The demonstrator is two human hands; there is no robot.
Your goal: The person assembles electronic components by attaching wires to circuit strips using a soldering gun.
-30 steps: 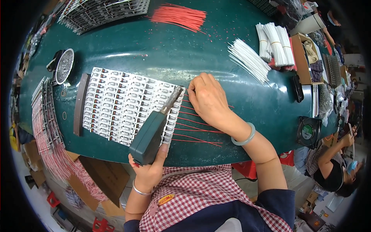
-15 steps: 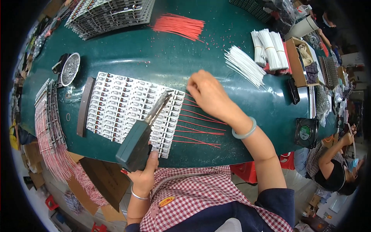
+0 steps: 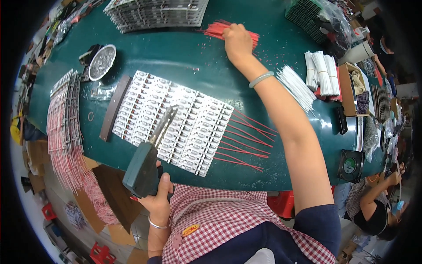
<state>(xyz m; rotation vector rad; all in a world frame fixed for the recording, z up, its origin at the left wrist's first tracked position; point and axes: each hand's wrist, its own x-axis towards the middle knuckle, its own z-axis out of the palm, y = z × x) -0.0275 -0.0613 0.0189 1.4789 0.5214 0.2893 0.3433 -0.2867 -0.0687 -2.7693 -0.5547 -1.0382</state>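
My left hand [image 3: 156, 203] is closed round the grip of a dark green pistol-shaped tool [image 3: 141, 169] with a long slotted metal nose, which looks like a soldering gun. Its tip hovers over or touches a white panel of small circuit boards [image 3: 195, 121]; I cannot tell which. Several red wires [image 3: 248, 140] stick out from the panel's right edge. At the far side of the table, my right hand [image 3: 238, 43] reaches into a pile of loose red wires [image 3: 215, 30]. Its fingers curl down onto them, with the fingertips partly hidden.
A dark bar [image 3: 115, 109] borders the panel's left side. Beyond it stand a bowl of metal bits [image 3: 102, 63] and wired panels [image 3: 66, 119]. Stacked panels [image 3: 158, 15] are at the back. White wires [image 3: 295, 88], bundles [image 3: 323, 75], a box [image 3: 349, 94] and a fan [image 3: 351, 165] lie right.
My right hand has gone from the panel's right edge up to the red wire pile. The tool's tip has moved leftward across the panel, and the whole view has shifted.
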